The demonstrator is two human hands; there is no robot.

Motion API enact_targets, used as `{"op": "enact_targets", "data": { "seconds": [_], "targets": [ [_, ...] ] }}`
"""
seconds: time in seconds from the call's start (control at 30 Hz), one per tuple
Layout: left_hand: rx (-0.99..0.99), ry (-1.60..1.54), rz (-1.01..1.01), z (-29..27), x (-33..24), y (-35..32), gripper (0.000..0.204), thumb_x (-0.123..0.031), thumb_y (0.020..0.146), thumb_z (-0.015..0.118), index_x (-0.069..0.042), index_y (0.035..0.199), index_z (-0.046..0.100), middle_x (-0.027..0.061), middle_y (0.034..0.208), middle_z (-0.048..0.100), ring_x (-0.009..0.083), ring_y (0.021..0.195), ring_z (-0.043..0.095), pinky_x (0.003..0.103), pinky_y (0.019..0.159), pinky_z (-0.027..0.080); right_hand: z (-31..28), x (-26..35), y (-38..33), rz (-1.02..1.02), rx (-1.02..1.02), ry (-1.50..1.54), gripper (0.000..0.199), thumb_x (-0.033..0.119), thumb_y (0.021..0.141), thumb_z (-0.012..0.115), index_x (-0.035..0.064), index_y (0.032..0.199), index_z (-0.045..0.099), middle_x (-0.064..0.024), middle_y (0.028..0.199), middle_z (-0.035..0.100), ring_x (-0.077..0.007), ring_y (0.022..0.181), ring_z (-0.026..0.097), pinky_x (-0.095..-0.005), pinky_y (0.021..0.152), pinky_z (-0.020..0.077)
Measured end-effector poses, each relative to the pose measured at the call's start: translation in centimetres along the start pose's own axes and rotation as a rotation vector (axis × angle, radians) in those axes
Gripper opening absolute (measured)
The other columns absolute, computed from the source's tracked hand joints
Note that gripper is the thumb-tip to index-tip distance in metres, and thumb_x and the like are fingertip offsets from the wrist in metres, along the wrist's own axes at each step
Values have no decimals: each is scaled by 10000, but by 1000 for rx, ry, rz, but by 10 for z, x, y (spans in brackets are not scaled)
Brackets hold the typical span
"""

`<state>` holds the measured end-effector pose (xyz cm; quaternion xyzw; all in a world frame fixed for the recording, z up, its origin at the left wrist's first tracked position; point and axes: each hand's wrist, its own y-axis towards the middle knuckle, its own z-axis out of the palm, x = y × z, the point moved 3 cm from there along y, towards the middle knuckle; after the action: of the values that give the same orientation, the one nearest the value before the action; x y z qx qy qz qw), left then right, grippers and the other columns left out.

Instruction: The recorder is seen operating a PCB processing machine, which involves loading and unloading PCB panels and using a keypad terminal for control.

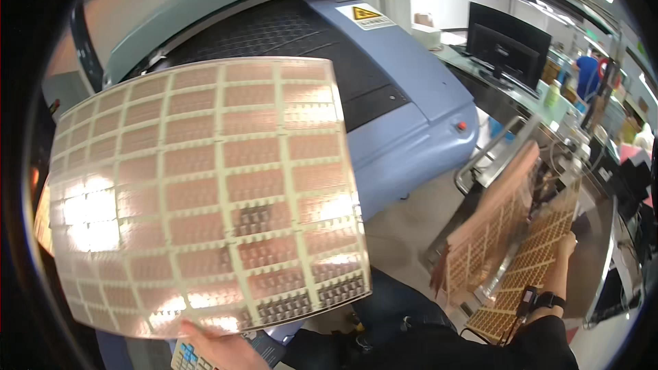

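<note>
Copper-patterned flexible sheet (205,192) is catching glare as your left hand (219,346) is pinching its lower edge, raising it before the blue conveyor machine (404,116), while your right hand (565,243) is steadying the racked sheets (507,233) right of it.

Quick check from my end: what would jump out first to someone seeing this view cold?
The big shiny copper-coloured grid sheet fills the left half, held up at its bottom edge by the left hand. At right, the right hand rests on a stack of similar sheets leaning in a metal rack, with a blue conveyor machine behind.
</note>
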<state>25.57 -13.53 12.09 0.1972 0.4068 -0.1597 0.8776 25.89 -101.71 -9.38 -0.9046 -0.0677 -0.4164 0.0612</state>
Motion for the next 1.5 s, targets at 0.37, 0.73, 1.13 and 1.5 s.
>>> {"op": "enact_targets", "data": {
  "seconds": [0.37,0.73,1.13,1.5],
  "targets": [
    [-35,-105,-145,30,53,-5,295,-312,1064,501,-121,1288,518,39,1194,630,173,1092,617,382,928,515,139,16,55,-447,249,-375,391,306,958,515,55,1224,656,-254,1079,690,-451,1038,643,-547,787,528],
    [258,-332,-232,111,80,-11,305,-265,1046,544,-152,1316,458,37,1250,620,170,1104,640,359,901,558,160,346,-360,-731,1325,690,485,318,1054,520,74,1469,463,-143,1355,590,-218,1164,615,-335,975,493],
    [993,329,-640,186,119,27,413,-376,1042,533,-35,1245,645,127,1166,698,199,964,705,323,799,592,289,526,-351,-715,1371,1060,321,289,1004,623,42,1208,643,5,997,688,-100,882,642,-249,795,512],
    [631,1205,759,161,122,185,334,-211,962,627,-130,1286,635,114,1356,588,337,1276,517,444,1056,432,375,652,-322,-936,1312,765,203,248,997,605,61,1036,675,46,820,634,-62,683,596,-213,591,471]
  ]
}}
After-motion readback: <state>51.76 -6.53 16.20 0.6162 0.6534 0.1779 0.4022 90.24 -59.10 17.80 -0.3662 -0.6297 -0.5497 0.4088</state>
